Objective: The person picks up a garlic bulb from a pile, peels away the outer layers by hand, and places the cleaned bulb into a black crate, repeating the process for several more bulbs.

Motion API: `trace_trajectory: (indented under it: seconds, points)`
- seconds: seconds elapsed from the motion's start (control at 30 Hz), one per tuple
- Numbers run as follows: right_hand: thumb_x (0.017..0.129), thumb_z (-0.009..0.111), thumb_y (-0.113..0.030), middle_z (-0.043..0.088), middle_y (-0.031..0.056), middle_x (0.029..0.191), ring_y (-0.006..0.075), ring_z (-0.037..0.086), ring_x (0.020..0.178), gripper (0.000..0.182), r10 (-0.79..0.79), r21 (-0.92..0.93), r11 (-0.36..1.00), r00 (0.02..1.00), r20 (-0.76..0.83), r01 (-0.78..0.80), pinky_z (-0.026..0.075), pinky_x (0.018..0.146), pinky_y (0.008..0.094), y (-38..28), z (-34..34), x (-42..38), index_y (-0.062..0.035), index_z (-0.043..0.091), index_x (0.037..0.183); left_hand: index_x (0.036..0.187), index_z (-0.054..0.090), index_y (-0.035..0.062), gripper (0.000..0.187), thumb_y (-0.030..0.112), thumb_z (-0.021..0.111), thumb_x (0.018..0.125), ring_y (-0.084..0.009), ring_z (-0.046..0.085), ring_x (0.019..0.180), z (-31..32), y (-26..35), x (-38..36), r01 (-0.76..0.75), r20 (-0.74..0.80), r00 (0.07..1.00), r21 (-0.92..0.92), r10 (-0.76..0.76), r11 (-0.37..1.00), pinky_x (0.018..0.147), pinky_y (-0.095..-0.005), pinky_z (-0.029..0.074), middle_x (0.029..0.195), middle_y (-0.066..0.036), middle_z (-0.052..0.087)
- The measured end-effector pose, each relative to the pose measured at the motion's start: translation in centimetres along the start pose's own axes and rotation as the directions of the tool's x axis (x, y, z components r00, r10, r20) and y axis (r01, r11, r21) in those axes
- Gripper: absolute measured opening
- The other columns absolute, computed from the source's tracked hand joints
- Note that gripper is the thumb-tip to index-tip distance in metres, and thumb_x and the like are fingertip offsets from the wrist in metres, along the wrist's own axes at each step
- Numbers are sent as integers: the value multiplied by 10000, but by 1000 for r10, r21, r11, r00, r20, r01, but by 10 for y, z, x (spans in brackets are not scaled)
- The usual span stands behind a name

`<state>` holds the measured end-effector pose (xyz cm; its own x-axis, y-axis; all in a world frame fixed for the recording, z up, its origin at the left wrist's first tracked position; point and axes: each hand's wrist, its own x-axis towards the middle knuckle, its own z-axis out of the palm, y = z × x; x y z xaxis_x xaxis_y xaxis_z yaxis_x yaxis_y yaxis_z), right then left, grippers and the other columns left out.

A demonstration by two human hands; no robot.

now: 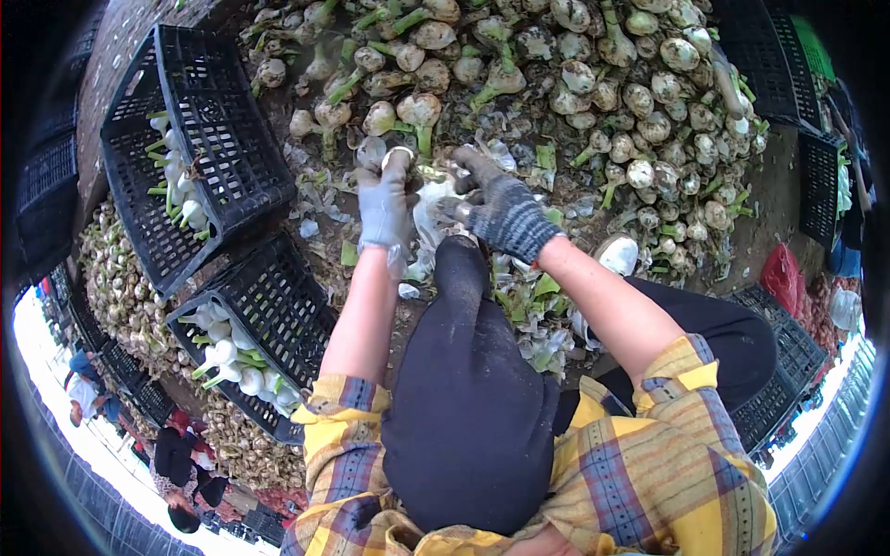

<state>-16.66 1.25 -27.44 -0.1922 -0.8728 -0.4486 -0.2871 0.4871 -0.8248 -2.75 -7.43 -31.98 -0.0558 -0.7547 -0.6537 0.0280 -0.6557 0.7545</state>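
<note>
Two crates sit leftward, likely for easy reach; your right hand open over husks, left hand grip unclear.

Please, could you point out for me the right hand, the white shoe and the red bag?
Right hand [507, 211], head view: the gloved back of the hand.
White shoe [618, 254], head view: its white upper side.
Red bag [783, 278], head view: about the middle of its visible part.

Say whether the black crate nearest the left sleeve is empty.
Not empty: several white bulbs lie clustered inside the black crate.
</note>
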Motion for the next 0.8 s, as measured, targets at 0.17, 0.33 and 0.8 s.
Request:
trace_trajectory:
  seconds: [0.17, 0.33, 0.8]
  points:
    - [777, 679, -277, 648, 132, 902, 214, 610, 835, 449, 46, 429, 903, 999, -15, -36, 465, 824, 316, -8, -5, 5, -11, 556, 1117, 1149, 445, 75, 427, 361, 585, 865, -72, 516, 642, 21, 4, -41, 110, 247, 966, -123, -77, 986, 526, -243, 466, 850, -8, 538]
    - [834, 612, -150, 641, 64, 866, 116, 611, 745, 247, 50, 647, 758, 997, 62, -79, 516, 668, 260, -8, -17, 3, -20, 595, 1044, 1131, 477, 44, 410, 396, 484, 921, -92, 512, 809, 25, 17, -54, -182, 255, 954, 74, 158, 981, 722, -253, 439, 940, -42, 535]
    - [858, 577, -197, 641, 125, 852, 171, 601, 771, 245, 137, 409, 901, 989, 52, -147, 478, 702, 307, 1, -6, 2, 17, 610, 973, 1080, 490, 30, 340, 335, 479, 930, -120, 491, 875, 21, -11, -51, -455, 230, 878, 122, 421, 882, 790, -260, 421, 1009, -62, 502]
